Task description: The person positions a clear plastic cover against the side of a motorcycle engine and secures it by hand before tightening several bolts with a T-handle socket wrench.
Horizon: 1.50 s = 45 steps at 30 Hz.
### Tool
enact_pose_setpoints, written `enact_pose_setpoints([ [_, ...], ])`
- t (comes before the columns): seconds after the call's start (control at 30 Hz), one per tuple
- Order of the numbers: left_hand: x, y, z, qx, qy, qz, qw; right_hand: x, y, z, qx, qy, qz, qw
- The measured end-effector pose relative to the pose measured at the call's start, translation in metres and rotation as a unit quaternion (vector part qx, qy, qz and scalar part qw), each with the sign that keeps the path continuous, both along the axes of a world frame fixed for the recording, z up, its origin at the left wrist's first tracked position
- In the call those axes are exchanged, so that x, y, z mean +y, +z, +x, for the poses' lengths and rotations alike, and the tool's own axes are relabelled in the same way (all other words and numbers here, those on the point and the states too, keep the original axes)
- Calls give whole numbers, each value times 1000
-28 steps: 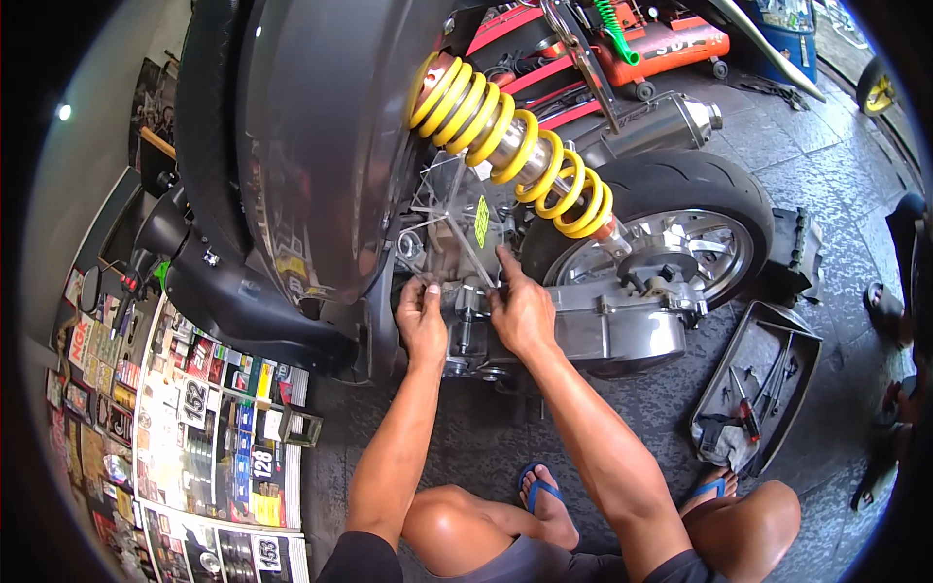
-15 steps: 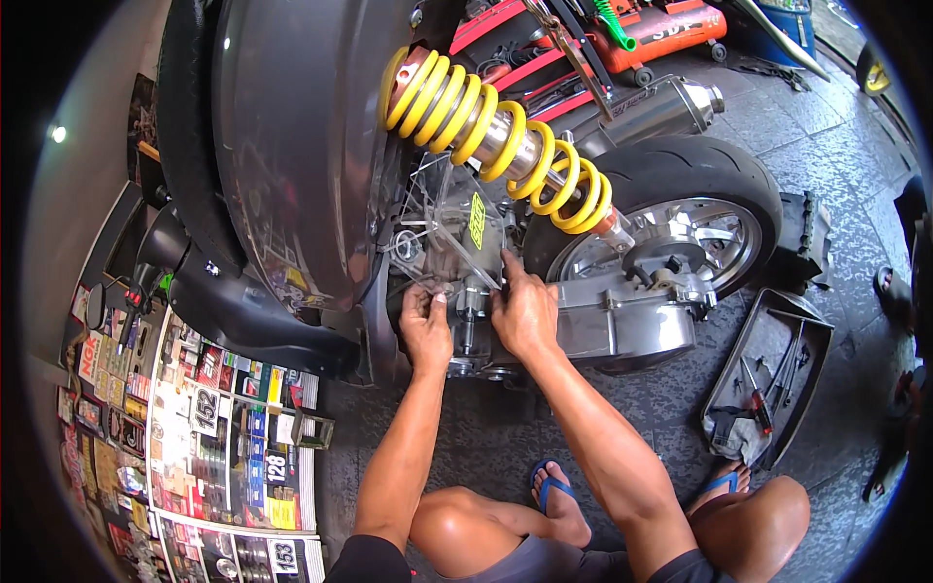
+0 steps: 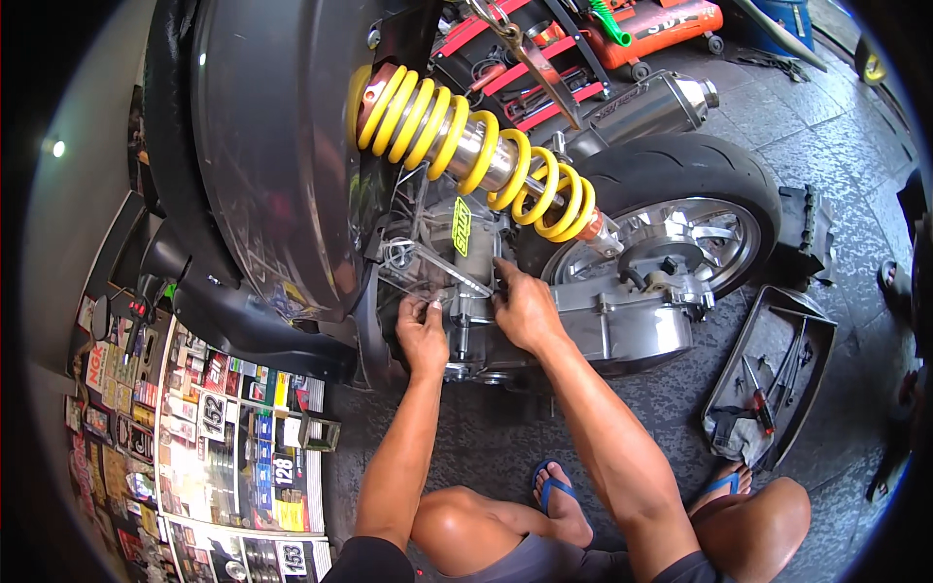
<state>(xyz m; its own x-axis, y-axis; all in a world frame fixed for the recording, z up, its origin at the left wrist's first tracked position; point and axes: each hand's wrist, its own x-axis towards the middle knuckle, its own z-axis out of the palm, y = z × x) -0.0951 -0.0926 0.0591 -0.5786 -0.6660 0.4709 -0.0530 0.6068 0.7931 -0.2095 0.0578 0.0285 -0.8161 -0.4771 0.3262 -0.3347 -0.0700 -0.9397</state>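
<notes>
My left hand [image 3: 422,335] has its fingertips pinched at the engine [image 3: 474,255], just below a thin silvery bracket [image 3: 449,272]; what they hold is too small to make out. My right hand [image 3: 527,313] curls at the right end of that bracket, index finger reaching up along the engine's side, its grip partly hidden. A yellow coil shock absorber [image 3: 476,155] slants above both hands from the dark body panel [image 3: 262,155] toward the rear wheel [image 3: 739,204]. The silver transmission casing [image 3: 632,330] lies to the right of my right hand.
A tray with screwdriver and tools [image 3: 719,418] lies right on the floor. A red tool cart [image 3: 544,102], red compressor [image 3: 661,29], blue drum [image 3: 782,24] and exhaust muffler [image 3: 661,112] are behind. A shelf of packaged parts [image 3: 243,389] stands left. My sandalled feet are below.
My fingers have shifted slightly at the engine, and the thin bracket now lies at a different angle between them. The shock's upper end appears farther left as the view moved a little.
</notes>
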Motion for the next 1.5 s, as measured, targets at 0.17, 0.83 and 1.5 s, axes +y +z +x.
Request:
enact_pose_setpoints([
  [0.17, 7, 4, 0, 12, 3, 23, 1000, 5, 9, 9, 39, -37, 31, 998],
  [0.83, 3, 6, 4, 17, -33, 32, 999, 2, 0, 3, 169, -38, 105, 979],
  [1.5, -3, 3, 2, -9, 8, 27, 1000, 4, 1, 3, 168, -39, 98, 980],
])
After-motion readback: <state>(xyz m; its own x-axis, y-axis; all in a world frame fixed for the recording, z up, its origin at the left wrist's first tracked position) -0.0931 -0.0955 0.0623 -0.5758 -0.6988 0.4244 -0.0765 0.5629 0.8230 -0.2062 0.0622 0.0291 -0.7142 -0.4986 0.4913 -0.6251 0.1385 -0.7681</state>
